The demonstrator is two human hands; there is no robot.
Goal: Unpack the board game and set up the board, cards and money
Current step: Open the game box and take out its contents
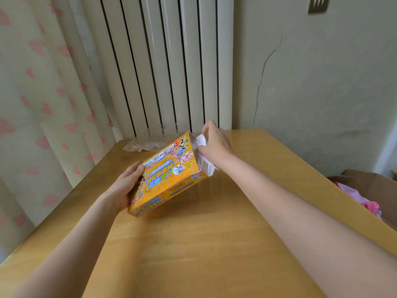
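An orange board game box (pixel 169 173) with cartoon pictures and blue lettering is held tilted above the wooden table (pixel 204 244), its far end raised. My left hand (pixel 126 188) grips the box's near left end. At the far end the white flaps (pixel 202 140) stand open. My right hand (pixel 214 143) is at that opening, with its fingers curled on the white flap. What is inside the box is hidden.
Crumpled clear plastic wrap (pixel 146 144) lies at the table's far edge. Behind it stand a white radiator (pixel 167 61) and a heart-patterned curtain (pixel 43 104). A cardboard box (pixel 371 190) with pink cloth sits right of the table.
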